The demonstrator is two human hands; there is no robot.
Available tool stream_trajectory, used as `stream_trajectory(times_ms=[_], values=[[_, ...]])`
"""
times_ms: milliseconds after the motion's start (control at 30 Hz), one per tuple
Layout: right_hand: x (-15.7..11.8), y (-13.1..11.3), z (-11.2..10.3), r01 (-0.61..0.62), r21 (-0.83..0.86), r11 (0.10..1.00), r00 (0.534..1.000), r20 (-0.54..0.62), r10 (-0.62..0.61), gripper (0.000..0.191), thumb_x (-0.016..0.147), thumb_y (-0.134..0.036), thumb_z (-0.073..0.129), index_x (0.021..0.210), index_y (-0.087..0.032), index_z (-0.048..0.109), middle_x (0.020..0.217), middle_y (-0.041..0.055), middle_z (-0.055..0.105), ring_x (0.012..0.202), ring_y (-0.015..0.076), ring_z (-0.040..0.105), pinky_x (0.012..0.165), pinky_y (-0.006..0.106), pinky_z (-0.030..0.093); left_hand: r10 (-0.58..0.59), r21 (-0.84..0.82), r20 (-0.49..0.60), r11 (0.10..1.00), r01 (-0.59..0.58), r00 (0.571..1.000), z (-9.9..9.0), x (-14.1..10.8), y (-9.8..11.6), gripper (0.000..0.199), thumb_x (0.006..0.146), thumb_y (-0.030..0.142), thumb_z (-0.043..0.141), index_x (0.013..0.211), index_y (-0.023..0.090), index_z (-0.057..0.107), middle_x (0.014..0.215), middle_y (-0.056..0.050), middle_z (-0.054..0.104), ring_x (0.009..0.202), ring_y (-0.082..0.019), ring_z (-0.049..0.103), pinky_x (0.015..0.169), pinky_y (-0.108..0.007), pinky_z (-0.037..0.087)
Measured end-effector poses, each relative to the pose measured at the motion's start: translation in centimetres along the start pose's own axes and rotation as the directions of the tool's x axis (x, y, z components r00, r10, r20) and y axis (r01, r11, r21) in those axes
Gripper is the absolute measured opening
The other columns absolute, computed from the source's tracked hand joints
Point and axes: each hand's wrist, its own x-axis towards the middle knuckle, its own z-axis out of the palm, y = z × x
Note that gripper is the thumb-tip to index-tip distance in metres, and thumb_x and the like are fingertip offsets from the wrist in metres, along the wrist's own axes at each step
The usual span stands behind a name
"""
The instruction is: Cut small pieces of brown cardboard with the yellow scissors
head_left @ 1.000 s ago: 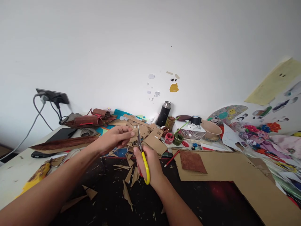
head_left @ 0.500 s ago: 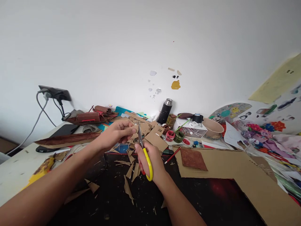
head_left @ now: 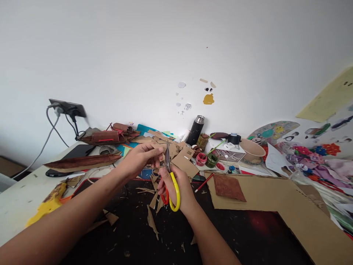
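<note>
My right hand (head_left: 178, 186) grips a pair of scissors (head_left: 167, 160) with one yellow and one red handle loop, blades pointing up and away from me. Just left of the blades, my left hand (head_left: 143, 156) pinches a small piece of brown cardboard (head_left: 163, 146) between thumb and fingers. Its outline blends into the scraps behind, so I cannot tell its full shape. Cut cardboard scraps (head_left: 184, 162) are heaped beyond both hands, and thin offcuts (head_left: 152, 221) lie on the black mat (head_left: 138, 239) below them.
On the right lies a large cardboard sheet (head_left: 264, 189) bearing a reddish-brown painted square (head_left: 229, 188). Behind stand a black flask (head_left: 195, 130), open paint jars (head_left: 212, 160) and a bowl (head_left: 252, 150). To the left are brown boat-shaped pieces (head_left: 82, 162) and a yellow glue gun (head_left: 48, 206).
The scissors' handles have spread apart, and the red loop shows more plainly below my right hand. My left hand keeps its pinch beside the blades. The whole view has shifted slightly.
</note>
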Motion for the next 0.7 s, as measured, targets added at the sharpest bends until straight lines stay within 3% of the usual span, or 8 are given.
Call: stream_trajectory(times_ms=[133,267,400,467,533,700], values=[[0.2,0.8,0.1,0.022,0.057,0.998,0.997,0.069,-0.026,0.051,0.090,-0.070,0.073,0.103,-0.021,0.065,0.068,0.0007,0.070,0.059,0.0210,0.074,0.061,0.029,0.061,0.085,0.039,-0.008,0.996,-0.085,0.996,0.0,-0.2,0.1,0.035,0.084,0.046,0.083,0.071,0.016,0.072,0.066,-0.004,0.071,0.055,-0.013,0.063,0.053,-0.025,0.047],[0.4,1.3,0.0,0.043,0.152,0.987,0.993,0.106,-0.060,0.060,0.082,-0.072,0.080,0.110,-0.022,0.066,0.093,0.0075,0.076,0.074,0.0252,0.079,0.070,0.035,0.065,0.092,0.055,0.004,0.994,-0.092,0.996,0.0,-0.3,0.2,0.034,0.087,0.045,0.080,0.072,0.016,0.070,0.066,-0.003,0.071,0.056,-0.015,0.066,0.054,-0.026,0.048],[0.4,0.9,-0.3,0.059,0.016,0.998,0.991,0.122,-0.061,0.070,0.078,-0.081,0.077,0.114,-0.022,0.068,0.100,0.0100,0.076,0.091,0.0297,0.079,0.077,0.036,0.064,0.094,0.070,0.004,0.993,-0.094,0.996,0.1,-0.3,0.4,0.035,0.089,0.045,0.076,0.071,0.017,0.068,0.062,-0.004,0.070,0.053,-0.015,0.065,0.054,-0.027,0.048],[0.3,0.6,-0.3,0.040,0.000,0.999,0.993,0.111,-0.039,0.073,0.077,-0.084,0.075,0.112,-0.021,0.068,0.098,0.0100,0.076,0.087,0.0285,0.078,0.073,0.035,0.063,0.094,0.087,-0.012,0.992,-0.093,0.995,0.1,-0.4,0.6,0.034,0.089,0.044,0.076,0.070,0.017,0.067,0.061,-0.004,0.070,0.053,-0.015,0.065,0.054,-0.027,0.049],[0.1,0.3,-0.1,0.011,0.025,1.000,0.994,0.105,-0.014,0.072,0.079,-0.084,0.072,0.110,-0.020,0.066,0.091,0.0084,0.075,0.071,0.0240,0.076,0.062,0.030,0.059,0.096,0.101,-0.021,0.991,-0.093,0.995,0.1,-0.4,0.7,0.033,0.087,0.043,0.078,0.070,0.017,0.067,0.062,-0.003,0.070,0.055,-0.016,0.066,0.054,-0.027,0.049],[-0.2,-0.3,0.1,-0.006,0.010,1.000,0.998,0.065,0.006,0.057,0.089,-0.074,0.070,0.105,-0.019,0.067,0.074,0.0019,0.070,0.045,0.0145,0.061,0.044,0.023,0.046,0.111,0.158,-0.018,0.982,-0.107,0.994,0.4,-0.6,0.8,0.036,0.085,0.047,0.080,0.069,0.018,0.067,0.064,-0.003,0.070,0.059,-0.017,0.067,0.057,-0.028,0.052]])
